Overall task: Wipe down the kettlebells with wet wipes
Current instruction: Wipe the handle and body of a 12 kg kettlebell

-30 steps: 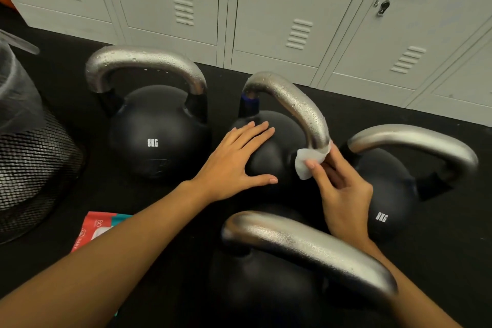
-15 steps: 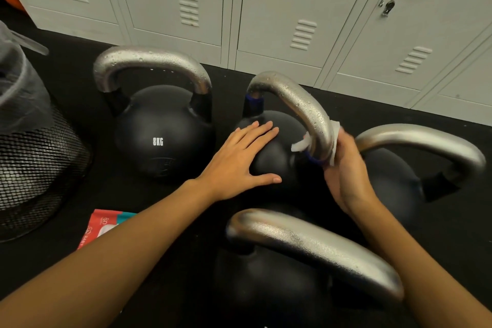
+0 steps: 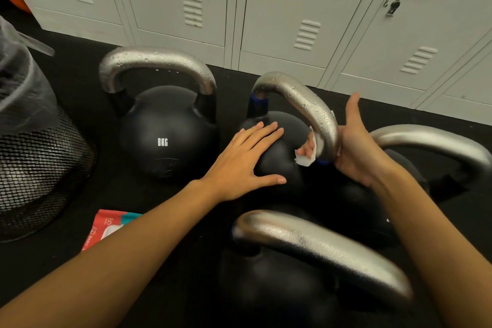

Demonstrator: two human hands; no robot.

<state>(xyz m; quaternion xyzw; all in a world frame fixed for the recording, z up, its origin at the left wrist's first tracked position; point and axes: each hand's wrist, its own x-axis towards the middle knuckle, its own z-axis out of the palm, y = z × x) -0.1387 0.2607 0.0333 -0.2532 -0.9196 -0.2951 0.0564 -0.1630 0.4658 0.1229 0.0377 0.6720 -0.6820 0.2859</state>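
The right hand (image 3: pixel 354 149) grasps a wet wipe (image 3: pixel 306 158) around the handle of the middle kettlebell (image 3: pixel 277 152), thumb raised. The left hand (image 3: pixel 245 160) lies flat, fingers extended, on that kettlebell's black body.

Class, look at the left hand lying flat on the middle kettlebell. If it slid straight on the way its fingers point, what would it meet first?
Probably the white wet wipe wrapped round the kettlebell's silver handle, just beyond the left hand; depth is hard to judge.

Your right hand (image 3: pixel 354 149) wraps the wet wipe (image 3: pixel 306 158) around the centre kettlebell (image 3: pixel 279 152) handle; your left hand (image 3: pixel 247 160) lies flat at its 9 o'clock side.
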